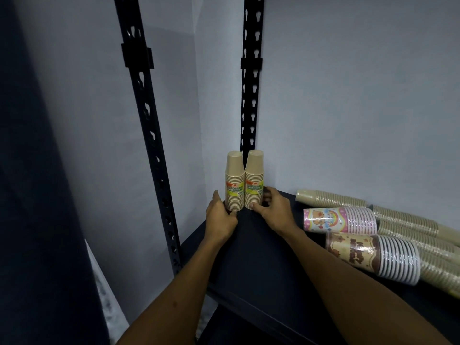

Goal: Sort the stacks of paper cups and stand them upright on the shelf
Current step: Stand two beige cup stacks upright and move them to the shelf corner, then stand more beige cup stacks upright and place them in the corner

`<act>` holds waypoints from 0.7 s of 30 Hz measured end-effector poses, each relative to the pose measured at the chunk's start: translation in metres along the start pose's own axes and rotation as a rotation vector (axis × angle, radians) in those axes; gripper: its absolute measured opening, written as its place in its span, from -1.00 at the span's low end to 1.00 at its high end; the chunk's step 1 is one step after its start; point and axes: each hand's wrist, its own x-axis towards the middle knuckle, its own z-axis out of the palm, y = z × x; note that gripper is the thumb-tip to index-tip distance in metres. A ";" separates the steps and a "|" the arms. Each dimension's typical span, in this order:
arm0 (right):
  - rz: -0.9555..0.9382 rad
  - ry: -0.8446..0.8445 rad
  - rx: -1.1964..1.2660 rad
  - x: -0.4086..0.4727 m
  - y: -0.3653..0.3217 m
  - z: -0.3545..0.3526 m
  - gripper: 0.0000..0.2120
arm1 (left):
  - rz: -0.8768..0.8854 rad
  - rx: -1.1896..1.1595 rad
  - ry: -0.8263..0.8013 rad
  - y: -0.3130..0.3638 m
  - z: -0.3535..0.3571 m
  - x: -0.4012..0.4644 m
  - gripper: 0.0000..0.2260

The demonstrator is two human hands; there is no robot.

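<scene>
In the back left corner of the dark flat shelf (261,260), two wrapped stacks of tan paper cups stand upright, bottoms up, side by side and touching: the left stack (234,181) and the right stack (254,180). The left hand (220,217) cups the base of the left stack, fingers together along its outer side. The right hand (272,211) curls round the base of the right stack, thumb in front, fingers behind. To the right, well apart, a pink cartoon-printed stack (339,220), a brown printed stack (373,257) and plain tan stacks (331,199) lie on their sides against the grey wall (348,95).
</scene>
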 end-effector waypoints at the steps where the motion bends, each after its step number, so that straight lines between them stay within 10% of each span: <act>1: 0.007 0.002 -0.020 -0.001 0.000 0.000 -0.34 | 0.005 0.015 0.006 -0.001 -0.002 -0.004 -0.27; 10: -0.058 -0.054 -0.356 -0.043 0.002 -0.018 -0.54 | 0.171 0.123 0.064 -0.005 -0.009 -0.034 -0.73; 21: -0.275 -0.244 -0.541 -0.139 0.005 -0.054 -0.61 | 0.405 0.320 -0.177 0.012 0.014 -0.079 -0.76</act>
